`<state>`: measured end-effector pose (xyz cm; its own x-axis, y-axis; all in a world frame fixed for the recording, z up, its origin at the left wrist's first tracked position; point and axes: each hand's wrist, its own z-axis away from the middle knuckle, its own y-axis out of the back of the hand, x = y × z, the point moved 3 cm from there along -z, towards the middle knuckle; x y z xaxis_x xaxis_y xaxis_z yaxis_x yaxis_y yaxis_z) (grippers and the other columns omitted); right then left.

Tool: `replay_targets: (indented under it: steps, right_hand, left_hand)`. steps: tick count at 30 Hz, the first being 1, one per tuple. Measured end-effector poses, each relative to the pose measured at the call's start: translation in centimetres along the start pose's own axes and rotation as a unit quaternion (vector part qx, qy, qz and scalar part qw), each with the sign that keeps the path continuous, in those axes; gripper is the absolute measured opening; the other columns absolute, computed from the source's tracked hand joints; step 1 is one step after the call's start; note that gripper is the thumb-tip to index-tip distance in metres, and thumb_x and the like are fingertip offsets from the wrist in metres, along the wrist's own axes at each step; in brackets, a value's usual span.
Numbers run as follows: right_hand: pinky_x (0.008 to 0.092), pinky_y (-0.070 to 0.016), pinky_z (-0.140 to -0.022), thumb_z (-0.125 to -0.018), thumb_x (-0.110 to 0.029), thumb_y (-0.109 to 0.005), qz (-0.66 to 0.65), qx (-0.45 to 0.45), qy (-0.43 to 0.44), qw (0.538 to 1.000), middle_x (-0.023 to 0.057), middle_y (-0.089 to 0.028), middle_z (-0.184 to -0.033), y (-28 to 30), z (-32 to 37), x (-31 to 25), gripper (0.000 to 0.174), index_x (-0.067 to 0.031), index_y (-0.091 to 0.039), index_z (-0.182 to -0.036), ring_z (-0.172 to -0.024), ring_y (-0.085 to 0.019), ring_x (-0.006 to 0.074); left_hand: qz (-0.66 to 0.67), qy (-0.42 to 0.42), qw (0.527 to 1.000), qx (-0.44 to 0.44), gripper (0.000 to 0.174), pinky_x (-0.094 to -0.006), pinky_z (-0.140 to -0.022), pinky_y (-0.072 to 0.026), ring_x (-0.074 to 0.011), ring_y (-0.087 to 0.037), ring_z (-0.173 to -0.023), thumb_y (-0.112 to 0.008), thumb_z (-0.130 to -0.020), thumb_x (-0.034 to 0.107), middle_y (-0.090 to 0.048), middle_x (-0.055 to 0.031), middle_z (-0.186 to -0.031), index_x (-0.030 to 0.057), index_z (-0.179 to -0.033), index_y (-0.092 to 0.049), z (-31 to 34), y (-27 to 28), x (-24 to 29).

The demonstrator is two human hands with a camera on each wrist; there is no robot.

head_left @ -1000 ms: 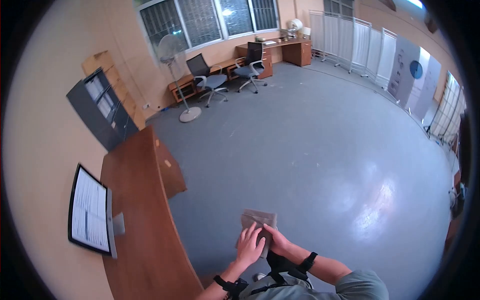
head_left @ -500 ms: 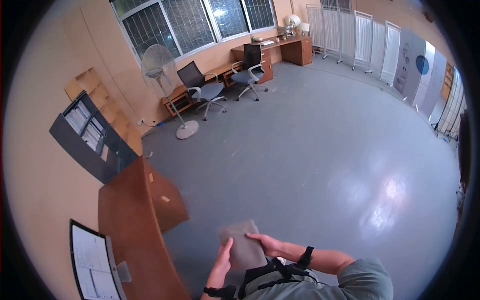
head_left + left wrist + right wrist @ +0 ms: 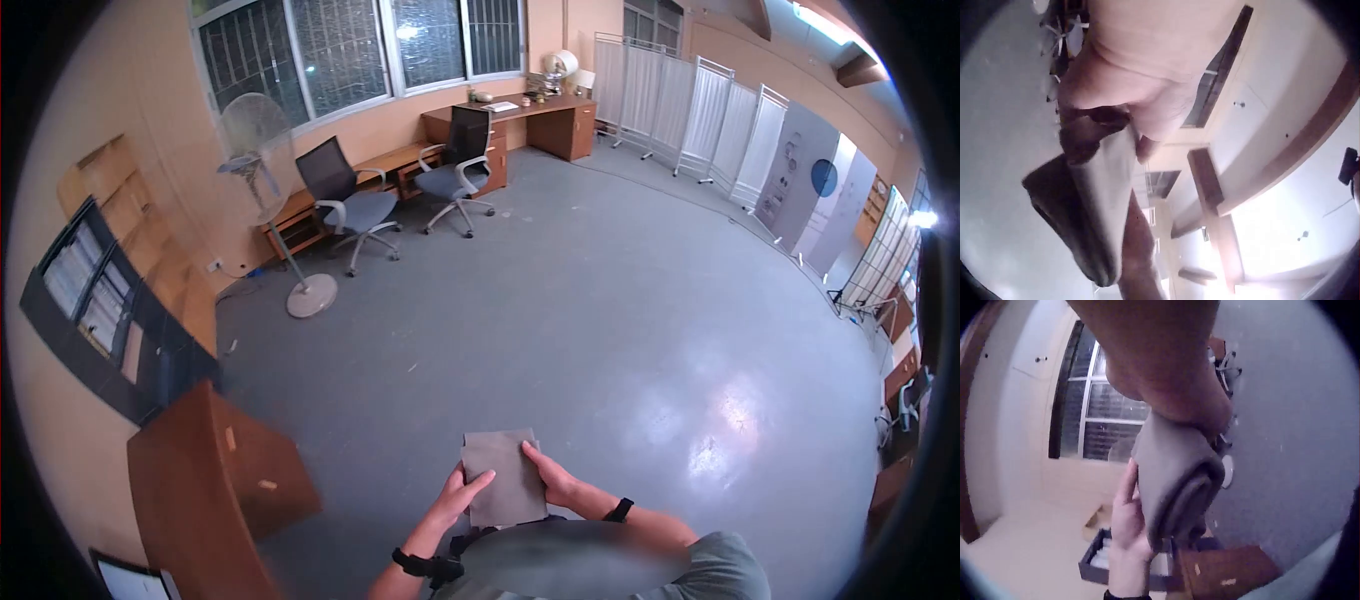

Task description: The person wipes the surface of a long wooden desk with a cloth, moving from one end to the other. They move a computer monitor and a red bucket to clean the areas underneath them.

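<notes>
A grey cloth, folded into a rectangle, is held in front of the body in the head view. My left hand grips its left edge with the thumb on top. At the upper right edge my right hand holds it, fingers underneath. Several folded layers of the cloth show in the left wrist view, below the left hand. In the right wrist view the cloth has rolled-looking layers at its end, between the right hand and the left hand.
A brown desk with a monitor stands at the lower left, beside a dark cabinet. Farther back are a standing fan, two office chairs and a long desk. White folding screens line the back right.
The hands have shifted from the middle of the cloth to its sides, and it now lies flat and straighter. The view has turned, moving the desk and monitor toward the lower left.
</notes>
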<state>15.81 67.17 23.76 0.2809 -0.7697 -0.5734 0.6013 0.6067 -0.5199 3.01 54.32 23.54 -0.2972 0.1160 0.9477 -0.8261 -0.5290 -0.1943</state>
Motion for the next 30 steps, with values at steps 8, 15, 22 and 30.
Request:
replay_targets:
  steps: [8,15,22,30]
  right_hand:
    - [0.0455,-0.0408,-0.102,-0.096,-0.045,-0.046,-0.207,0.057,0.116,0.970,0.0138,-0.053,-0.130,9.1,-5.9,-12.4,0.056,-0.0057,-0.043,-0.135,-0.117,-0.053,0.0285]
    - [0.0465,-0.0399,-0.102,-0.091,-0.032,-0.059,-0.229,0.042,0.097,0.968,0.0138,-0.052,-0.130,16.9,-14.3,-26.2,0.057,-0.0031,-0.040,-0.135,-0.119,-0.051,0.0293]
    - [0.0442,-0.0385,-0.104,-0.088,-0.030,-0.064,-0.101,-0.152,0.029,0.983,0.0145,-0.048,-0.134,16.6,-25.3,-43.6,0.065,0.0018,-0.037,-0.137,-0.122,-0.048,0.0279]
    - [0.0423,-0.0484,-0.096,-0.086,-0.017,-0.063,-0.062,-0.126,-0.049,0.989,0.0171,-0.057,-0.121,19.2,-42.4,-57.0,0.051,0.0041,-0.044,-0.129,-0.107,-0.060,0.0275]
  left_hand:
    - [-0.135,0.012,0.967,-0.216,0.064,-0.0348,-0.100,-0.0402,-0.0225,-0.049,-0.119,-0.058,-0.092,0.036,-0.049,-0.0161,-0.130,-0.0055,-0.135,-0.035,-23.0,-6.4,2.6]
    - [-0.233,0.011,0.943,-0.236,0.066,-0.0360,-0.103,-0.0377,-0.0258,-0.047,-0.122,-0.055,-0.093,0.039,-0.047,-0.0191,-0.133,-0.0059,-0.136,-0.034,-41.4,-9.9,6.0]
    - [-0.092,0.000,0.988,-0.122,0.053,-0.0336,-0.099,-0.0386,-0.0196,-0.045,-0.118,-0.052,-0.097,0.031,-0.048,-0.0127,-0.128,-0.0040,-0.133,-0.036,-54.5,-7.1,14.6]
    - [-0.045,0.029,0.998,-0.015,0.059,-0.0330,-0.101,-0.0368,-0.0191,-0.044,-0.118,-0.060,-0.092,0.027,-0.045,-0.0132,-0.129,-0.0042,-0.134,-0.032,-72.9,-2.6,17.0]
